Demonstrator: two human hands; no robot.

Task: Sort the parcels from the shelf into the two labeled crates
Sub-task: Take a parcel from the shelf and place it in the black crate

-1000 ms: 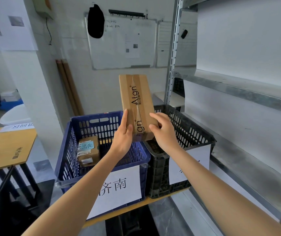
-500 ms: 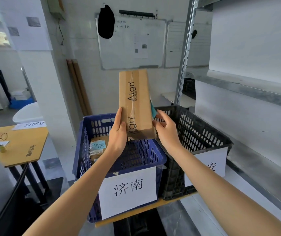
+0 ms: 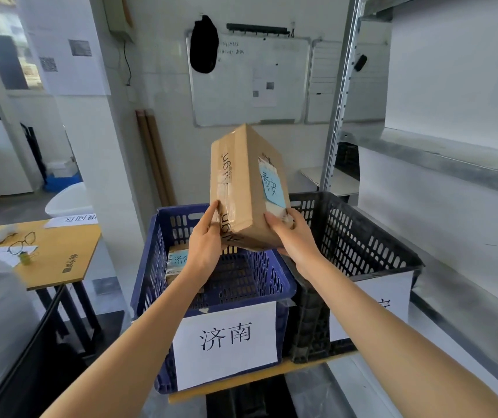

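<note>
While both hands hold one parcel up in the air, a wooden table (image 3: 57, 254) stands at the left with a pair of glasses (image 3: 23, 242) near its far left corner and a white sheet (image 3: 71, 220) at its far edge. Next comes the blue crate (image 3: 163, 285), which sits on the left end of a wooden board (image 3: 256, 378) and wears a white label (image 3: 225, 346) reading 济南 on its near wall. Inside it a small parcel (image 3: 178, 260) with a pale blue note lies by the left wall, partly hidden by the left forearm. The left hand (image 3: 205, 239) grips the lower left edge of the cardboard parcel (image 3: 241, 188), one digit lying straight up that edge and the rest hidden behind the carton. The cardboard parcel stands on end, clear of both crates, above the blue crate's far right corner where the two crates meet; its taped, printed face turns left and a face bearing a blue note (image 3: 271, 185) turns right. The right hand (image 3: 293, 236) clasps the lower right corner, fingers curled across the noted face. The black crate (image 3: 362, 236) touches the blue one on the board's right end, and the paper label (image 3: 386, 300) on its near wall is partly covered by the right forearm. A grey metal shelf (image 3: 452, 152) runs along the right.
</note>
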